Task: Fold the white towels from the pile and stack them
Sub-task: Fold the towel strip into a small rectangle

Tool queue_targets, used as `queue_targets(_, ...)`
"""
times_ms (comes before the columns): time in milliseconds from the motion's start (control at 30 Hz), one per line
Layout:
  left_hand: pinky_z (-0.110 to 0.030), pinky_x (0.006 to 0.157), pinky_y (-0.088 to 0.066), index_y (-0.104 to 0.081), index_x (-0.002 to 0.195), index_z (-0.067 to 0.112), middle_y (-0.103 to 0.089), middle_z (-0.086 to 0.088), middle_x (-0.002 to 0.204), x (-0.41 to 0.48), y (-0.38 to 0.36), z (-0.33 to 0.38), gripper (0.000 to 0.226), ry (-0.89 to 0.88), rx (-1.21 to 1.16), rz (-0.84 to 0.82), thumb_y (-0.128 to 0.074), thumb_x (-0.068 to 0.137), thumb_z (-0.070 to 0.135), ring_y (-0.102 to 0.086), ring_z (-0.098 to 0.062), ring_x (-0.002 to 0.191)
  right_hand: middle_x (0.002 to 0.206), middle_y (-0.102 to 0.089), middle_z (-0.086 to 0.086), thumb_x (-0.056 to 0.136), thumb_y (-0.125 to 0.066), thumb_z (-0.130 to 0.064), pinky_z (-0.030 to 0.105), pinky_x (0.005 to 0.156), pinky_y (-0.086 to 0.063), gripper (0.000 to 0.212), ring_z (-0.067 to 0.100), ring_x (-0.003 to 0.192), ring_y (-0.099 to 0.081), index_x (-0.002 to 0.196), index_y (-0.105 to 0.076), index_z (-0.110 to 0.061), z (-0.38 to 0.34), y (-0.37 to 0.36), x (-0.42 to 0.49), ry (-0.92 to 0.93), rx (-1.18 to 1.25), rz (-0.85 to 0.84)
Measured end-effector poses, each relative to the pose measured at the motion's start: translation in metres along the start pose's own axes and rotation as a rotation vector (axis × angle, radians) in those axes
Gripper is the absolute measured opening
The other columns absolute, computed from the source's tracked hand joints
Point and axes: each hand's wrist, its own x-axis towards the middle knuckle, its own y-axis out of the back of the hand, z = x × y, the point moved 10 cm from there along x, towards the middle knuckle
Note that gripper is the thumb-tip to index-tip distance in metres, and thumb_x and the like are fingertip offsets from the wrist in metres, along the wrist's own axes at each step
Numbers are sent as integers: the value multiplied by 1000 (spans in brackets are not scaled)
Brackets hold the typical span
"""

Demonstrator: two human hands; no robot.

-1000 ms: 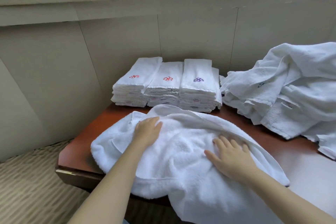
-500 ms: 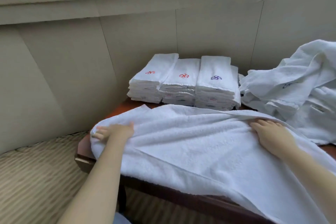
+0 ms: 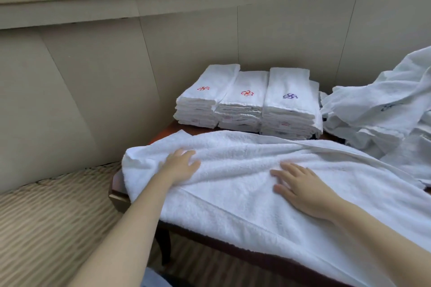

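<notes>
Your counter (image 3: 116, 189) is dark reddish wood. Three folded stacks (image 3: 247, 100) sit side by side at its back. Just in front of the stacks one towel (image 3: 233, 193) lies spread, overhanging the near edge. Just right of the stacks lies the loose pile (image 3: 384, 112).

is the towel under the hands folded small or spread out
Mostly spread: the towel lies long across the table, hanging over its front edge; perhaps one lengthwise fold.
</notes>
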Motion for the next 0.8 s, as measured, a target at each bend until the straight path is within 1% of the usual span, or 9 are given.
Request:
queue_targets(67,-46,117,-5,-13,153,29,0,0,161,0,1,-24,58,124,13,-8,-21,100,51,-4,-25,147,159,-6,-15,89,-11,-66,36,119,-5,62,8,146,-3,147,-18,-46,10,-4,-2,-14,5,-54)
queue_targets(133,-48,116,-11,-9,153,32,5,-6,161,-7,7,-61,60,330,-77,26,-19,99,55,-7,-33,146,158,-1,-19,87,-7,-67,37,118,-1,64,6,146,2,147,-10,-48,23,-5,-4,-47,-19,-87)
queue_targets(233,-63,110,-1,-8,149,42,1,2,160,-24,15,-103,59,515,-82,73,-15,94,63,0,-39,144,157,3,-21,87,-6,-67,39,117,1,62,6,146,5,147,-5,-49,34,-6,-3,-83,-56,-97)
queue_targets(300,-61,113,-2,-16,149,39,-7,1,160,-29,21,-122,59,484,-45,97,-17,95,60,-2,-34,145,157,3,-22,90,-9,-65,38,117,1,59,5,146,5,147,-4,-50,37,-7,-3,-88,-58,-97)
queue_targets(400,-52,114,-16,-33,145,28,-22,-3,156,-36,26,-141,54,352,-59,133,-27,97,53,-13,-26,144,157,2,-20,93,-13,-62,38,117,1,56,5,146,4,147,-7,-48,37,-6,-2,-89,-53,-83)
queue_targets(467,-46,113,-20,-36,143,32,-24,1,155,-46,28,-152,46,314,-56,153,-32,99,43,-19,-24,142,158,-2,-18,96,-16,-58,38,117,-1,54,6,146,1,148,-12,-45,36,-4,-3,-97,-52,-56)
queue_targets(600,-36,97,-28,-55,119,34,-45,1,130,-68,44,-168,40,273,-108,303,-41,89,13,-38,-21,118,157,-19,-10,99,-22,-49,35,117,-14,50,11,145,-15,147,-26,-37,33,4,-10,-113,-72,37)
queue_targets(700,-32,93,-27,-56,111,33,-47,6,119,-76,49,-163,52,206,24,322,-42,75,-2,-36,-17,113,145,-42,-8,100,-32,-41,25,109,-28,42,13,134,-37,138,-46,-29,8,22,-22,-14,-88,161)
queue_targets(800,-29,97,-24,-50,110,34,-43,11,116,-77,42,-139,57,69,92,296,-42,70,-5,-31,-15,120,125,-53,-17,90,-28,-57,16,97,-34,50,4,118,-47,116,-61,-31,-40,31,-39,151,130,68)
